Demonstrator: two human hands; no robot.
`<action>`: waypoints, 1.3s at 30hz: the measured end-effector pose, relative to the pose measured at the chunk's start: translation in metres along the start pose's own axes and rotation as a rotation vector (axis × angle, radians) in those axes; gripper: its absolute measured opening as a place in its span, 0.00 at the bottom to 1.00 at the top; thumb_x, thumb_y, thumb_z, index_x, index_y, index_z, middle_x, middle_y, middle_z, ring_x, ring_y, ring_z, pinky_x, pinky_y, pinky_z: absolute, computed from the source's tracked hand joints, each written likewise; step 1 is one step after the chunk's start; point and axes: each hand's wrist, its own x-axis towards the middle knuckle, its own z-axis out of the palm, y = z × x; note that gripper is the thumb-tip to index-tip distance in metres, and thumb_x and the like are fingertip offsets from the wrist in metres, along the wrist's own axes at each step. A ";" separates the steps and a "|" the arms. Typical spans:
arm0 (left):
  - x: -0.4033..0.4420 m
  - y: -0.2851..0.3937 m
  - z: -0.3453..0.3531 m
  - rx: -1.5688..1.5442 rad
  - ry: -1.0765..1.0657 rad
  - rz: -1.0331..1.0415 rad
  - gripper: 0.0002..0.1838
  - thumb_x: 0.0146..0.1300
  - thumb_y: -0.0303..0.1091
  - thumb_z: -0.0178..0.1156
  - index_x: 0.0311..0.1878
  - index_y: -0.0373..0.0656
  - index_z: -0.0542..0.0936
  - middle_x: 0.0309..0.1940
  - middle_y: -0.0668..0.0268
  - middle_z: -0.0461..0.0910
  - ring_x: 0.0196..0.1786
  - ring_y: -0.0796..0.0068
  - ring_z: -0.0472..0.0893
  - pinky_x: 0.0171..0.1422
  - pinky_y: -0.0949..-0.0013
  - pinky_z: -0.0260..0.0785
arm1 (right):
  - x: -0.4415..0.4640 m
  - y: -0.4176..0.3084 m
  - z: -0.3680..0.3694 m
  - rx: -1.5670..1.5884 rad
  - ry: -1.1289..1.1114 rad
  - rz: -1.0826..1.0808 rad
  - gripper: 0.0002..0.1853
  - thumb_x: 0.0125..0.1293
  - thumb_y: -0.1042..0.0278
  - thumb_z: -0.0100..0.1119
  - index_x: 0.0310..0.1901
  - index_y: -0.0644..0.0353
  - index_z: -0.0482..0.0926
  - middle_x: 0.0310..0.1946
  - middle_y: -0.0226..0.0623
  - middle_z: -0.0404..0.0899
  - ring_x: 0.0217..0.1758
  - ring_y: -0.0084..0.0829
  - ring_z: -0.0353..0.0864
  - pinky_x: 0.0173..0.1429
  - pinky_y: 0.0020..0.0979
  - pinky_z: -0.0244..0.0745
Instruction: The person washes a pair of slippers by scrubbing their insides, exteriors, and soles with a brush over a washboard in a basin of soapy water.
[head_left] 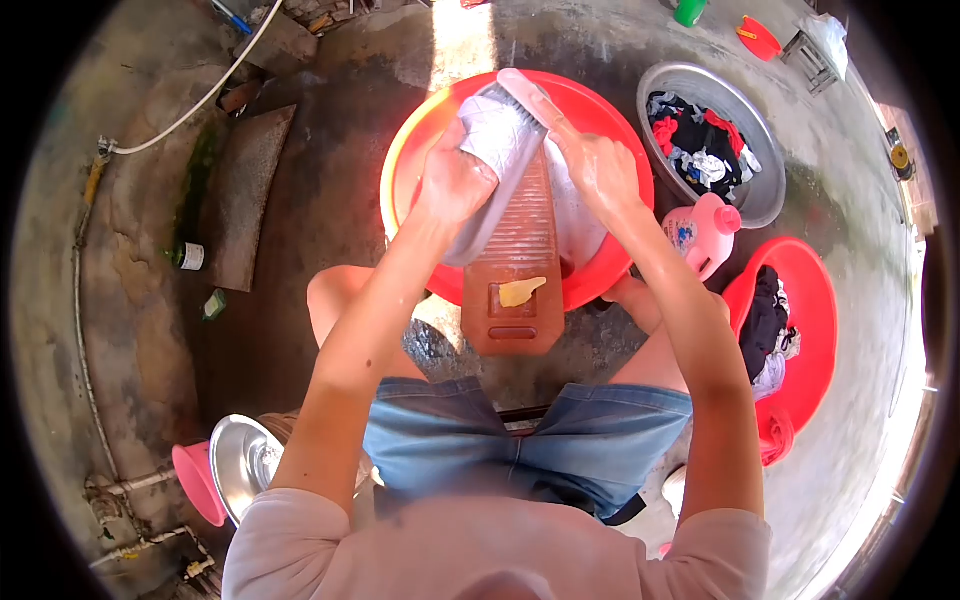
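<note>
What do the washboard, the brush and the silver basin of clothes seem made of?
Washboard: probably smooth brown plastic, given its even ridges; sealed wood possible. Brush: pale pink handle, likely glossy plastic. Silver basin: apparently bare metal, from its grey sheen.

The basin (603, 108) at twelve o'clock is red, the cloth (492, 128) white, the brush (528, 97) pink, ridge-striped washboard (524, 215) brown, soap (519, 292) yellow. At two, a silver tub (768, 203) carries black, red and white laundry (712, 150); at six, shorts (430, 430) are blue.

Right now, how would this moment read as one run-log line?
left hand: holding white cloth | right hand: holding brush against cloth | board: over red tub rim | soap: on board
</note>
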 end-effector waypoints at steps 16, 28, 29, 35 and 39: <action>0.058 0.036 -0.061 0.009 0.055 -0.045 0.32 0.71 0.57 0.33 0.63 0.38 0.64 0.57 0.55 0.73 0.60 0.62 0.72 0.65 0.57 0.65 | 0.044 -0.007 0.070 0.158 -0.070 0.030 0.27 0.67 0.64 0.48 0.67 0.33 0.60 0.17 0.45 0.75 0.19 0.45 0.78 0.22 0.42 0.72; 0.047 0.039 -0.056 0.185 0.170 0.098 0.40 0.66 0.67 0.32 0.67 0.41 0.59 0.64 0.57 0.65 0.67 0.60 0.64 0.72 0.56 0.55 | 0.043 -0.020 0.086 0.169 -0.022 -0.039 0.28 0.66 0.62 0.51 0.67 0.30 0.60 0.15 0.41 0.74 0.17 0.42 0.76 0.21 0.42 0.71; 0.044 0.040 -0.052 0.156 0.174 0.055 0.42 0.65 0.67 0.32 0.67 0.39 0.59 0.63 0.55 0.65 0.66 0.60 0.66 0.71 0.56 0.57 | 0.052 -0.009 0.078 0.193 -0.019 0.039 0.28 0.65 0.63 0.51 0.67 0.30 0.60 0.15 0.41 0.74 0.17 0.42 0.76 0.21 0.42 0.71; 0.047 0.042 -0.066 0.156 0.130 0.081 0.38 0.67 0.65 0.34 0.65 0.39 0.62 0.60 0.56 0.69 0.63 0.61 0.69 0.69 0.57 0.61 | 0.034 -0.034 0.075 0.145 -0.075 -0.036 0.28 0.66 0.63 0.51 0.66 0.31 0.62 0.15 0.40 0.74 0.15 0.42 0.75 0.21 0.42 0.70; 0.043 0.039 -0.058 0.171 0.180 0.065 0.39 0.66 0.66 0.36 0.64 0.40 0.63 0.60 0.57 0.70 0.63 0.62 0.70 0.68 0.59 0.61 | 0.037 -0.021 0.068 0.132 -0.042 -0.036 0.26 0.66 0.64 0.51 0.66 0.36 0.63 0.15 0.42 0.75 0.16 0.39 0.77 0.19 0.39 0.72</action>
